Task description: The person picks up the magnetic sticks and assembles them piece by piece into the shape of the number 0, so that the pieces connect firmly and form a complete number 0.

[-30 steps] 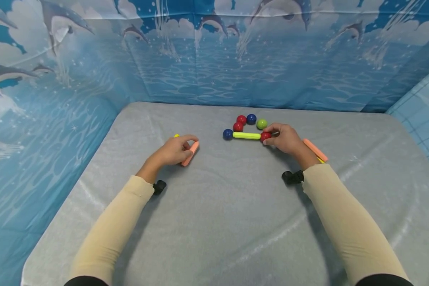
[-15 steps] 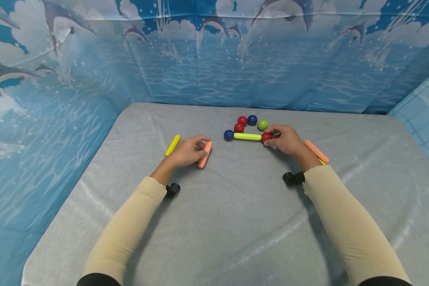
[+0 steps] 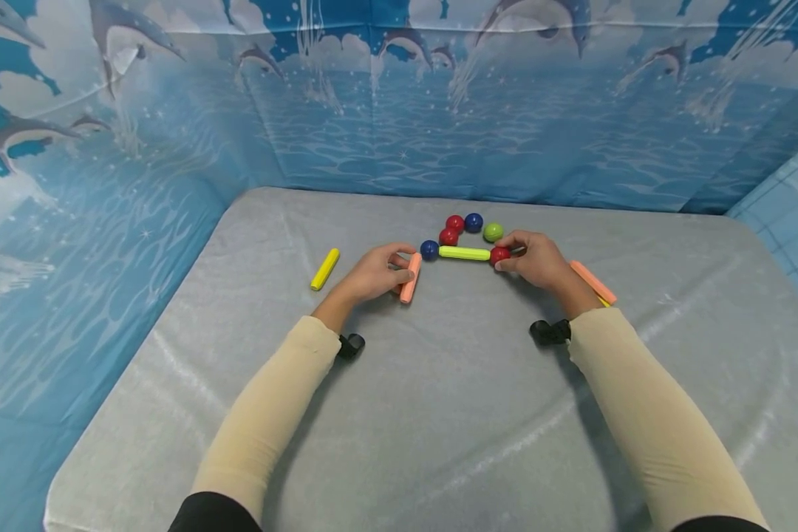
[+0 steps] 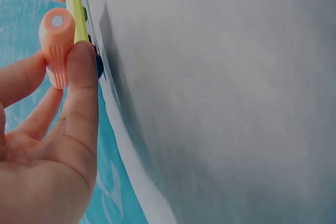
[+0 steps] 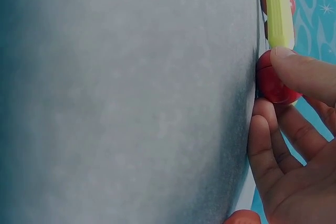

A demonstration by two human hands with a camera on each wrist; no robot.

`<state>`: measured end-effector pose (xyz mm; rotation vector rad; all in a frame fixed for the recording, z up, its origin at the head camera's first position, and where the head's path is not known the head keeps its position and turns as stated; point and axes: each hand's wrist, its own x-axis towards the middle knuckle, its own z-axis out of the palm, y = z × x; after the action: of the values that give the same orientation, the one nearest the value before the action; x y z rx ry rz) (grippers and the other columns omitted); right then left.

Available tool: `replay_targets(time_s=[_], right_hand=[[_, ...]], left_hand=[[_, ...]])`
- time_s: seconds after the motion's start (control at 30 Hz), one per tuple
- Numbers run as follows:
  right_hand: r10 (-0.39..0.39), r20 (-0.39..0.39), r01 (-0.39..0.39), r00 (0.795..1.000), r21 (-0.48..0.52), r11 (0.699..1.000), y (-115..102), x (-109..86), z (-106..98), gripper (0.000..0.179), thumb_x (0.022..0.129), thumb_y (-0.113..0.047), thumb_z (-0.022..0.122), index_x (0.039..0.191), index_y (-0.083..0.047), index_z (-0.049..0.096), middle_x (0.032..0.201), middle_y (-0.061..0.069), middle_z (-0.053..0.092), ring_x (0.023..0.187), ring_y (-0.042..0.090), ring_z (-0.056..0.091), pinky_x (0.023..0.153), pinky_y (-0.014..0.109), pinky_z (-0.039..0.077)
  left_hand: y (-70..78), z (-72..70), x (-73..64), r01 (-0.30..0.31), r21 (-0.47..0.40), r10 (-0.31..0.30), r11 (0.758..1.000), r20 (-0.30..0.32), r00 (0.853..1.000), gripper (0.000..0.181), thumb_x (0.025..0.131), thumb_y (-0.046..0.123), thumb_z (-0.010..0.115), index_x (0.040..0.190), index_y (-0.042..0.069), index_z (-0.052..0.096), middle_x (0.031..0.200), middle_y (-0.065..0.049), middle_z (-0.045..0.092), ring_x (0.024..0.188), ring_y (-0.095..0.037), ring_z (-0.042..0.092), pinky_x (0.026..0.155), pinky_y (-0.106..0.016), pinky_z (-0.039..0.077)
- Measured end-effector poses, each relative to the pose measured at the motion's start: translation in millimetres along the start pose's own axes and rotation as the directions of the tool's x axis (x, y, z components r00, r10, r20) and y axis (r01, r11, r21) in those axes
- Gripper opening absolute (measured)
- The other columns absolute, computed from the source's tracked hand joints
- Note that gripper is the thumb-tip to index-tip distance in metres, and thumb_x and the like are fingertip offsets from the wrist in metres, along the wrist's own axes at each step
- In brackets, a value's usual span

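Note:
My left hand pinches a ridged orange rod between thumb and fingers, its upper end close beside a blue ball. The left wrist view shows a round silvery spot in the end of this orange rod. From the blue ball, a yellow-green rod runs right to a red ball. My right hand grips that red ball with thumb and fingers. In the right wrist view the thumb lies on the red ball, where the yellow-green rod meets it.
Behind the yellow-green rod lie two loose red balls, a blue ball and a green ball. A yellow rod rests at left. Another orange rod and a partly hidden yellow one lie by the right wrist.
My left hand has carried the orange rod rightward, up beside the blue ball, uncovering the yellow rod at left. My right hand has stayed on the red ball.

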<state>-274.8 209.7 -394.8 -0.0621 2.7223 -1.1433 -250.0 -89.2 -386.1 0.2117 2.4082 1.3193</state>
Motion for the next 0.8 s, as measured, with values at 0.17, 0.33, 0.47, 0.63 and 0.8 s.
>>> replay_targets(time_s=[0.17, 0.33, 0.47, 0.63, 0.8], right_hand=[[-0.006, -0.002, 0.006, 1.000, -0.004, 1.000, -0.1, -0.3, -1.0, 0.037, 0.092, -0.010, 0.069, 0.128, -0.008, 0.061, 0.137, 0.018, 0.056, 0.119, 0.035, 0.055, 0.088, 0.040, 0.049], [-0.016, 0.009, 0.016, 1.000, -0.001, 1.000, 0.9, -0.2, -2.0, 0.038, 0.092, -0.010, 0.070, 0.128, -0.007, 0.060, 0.137, 0.019, 0.055, 0.120, 0.036, 0.055, 0.089, 0.041, 0.049], [-0.019, 0.009, 0.019, 1.000, -0.001, 1.000, 2.0, -0.4, -2.5, 0.038, 0.092, -0.011, 0.070, 0.128, -0.007, 0.060, 0.137, 0.019, 0.055, 0.120, 0.037, 0.054, 0.090, 0.042, 0.049], [-0.032, 0.010, 0.032, 0.999, 0.001, 0.999, 1.9, -0.8, -1.4, 0.038, 0.092, -0.010, 0.070, 0.128, -0.006, 0.061, 0.137, 0.019, 0.056, 0.119, 0.036, 0.056, 0.090, 0.042, 0.049], [-0.029, 0.011, 0.029, 1.000, 0.010, 1.000, 1.5, -0.8, -0.9, 0.037, 0.092, -0.010, 0.069, 0.128, -0.007, 0.061, 0.136, 0.018, 0.056, 0.118, 0.035, 0.056, 0.088, 0.040, 0.048]], left_hand=[[7.1, 6.5, 6.2, 0.054, -0.070, -0.055, 0.996, -0.013, 0.998, 0.049, 0.096, 0.017, 0.064, 0.143, 0.021, 0.050, 0.126, -0.009, 0.061, 0.094, -0.021, 0.069, 0.081, -0.031, 0.058], [11.2, 10.5, 11.0, 0.093, -0.106, -0.095, 0.990, -0.009, 0.995, 0.048, 0.097, 0.017, 0.064, 0.142, 0.022, 0.050, 0.126, -0.007, 0.062, 0.098, -0.020, 0.068, 0.079, -0.029, 0.057], [12.2, 13.3, 13.8, 0.108, -0.105, -0.108, 0.989, 0.009, 0.994, 0.046, 0.096, 0.016, 0.064, 0.140, 0.021, 0.051, 0.124, -0.007, 0.063, 0.098, -0.020, 0.067, 0.074, -0.026, 0.056], [12.9, 16.1, 14.4, 0.113, -0.114, -0.112, 0.987, 0.013, 0.994, 0.046, 0.096, 0.015, 0.064, 0.140, 0.020, 0.051, 0.124, -0.008, 0.063, 0.099, -0.020, 0.067, 0.073, -0.026, 0.056], [14.3, 17.9, 15.1, 0.115, -0.132, -0.113, 0.985, 0.022, 0.993, 0.045, 0.097, 0.014, 0.064, 0.140, 0.017, 0.051, 0.125, -0.010, 0.061, 0.101, -0.020, 0.067, 0.078, -0.028, 0.058]])
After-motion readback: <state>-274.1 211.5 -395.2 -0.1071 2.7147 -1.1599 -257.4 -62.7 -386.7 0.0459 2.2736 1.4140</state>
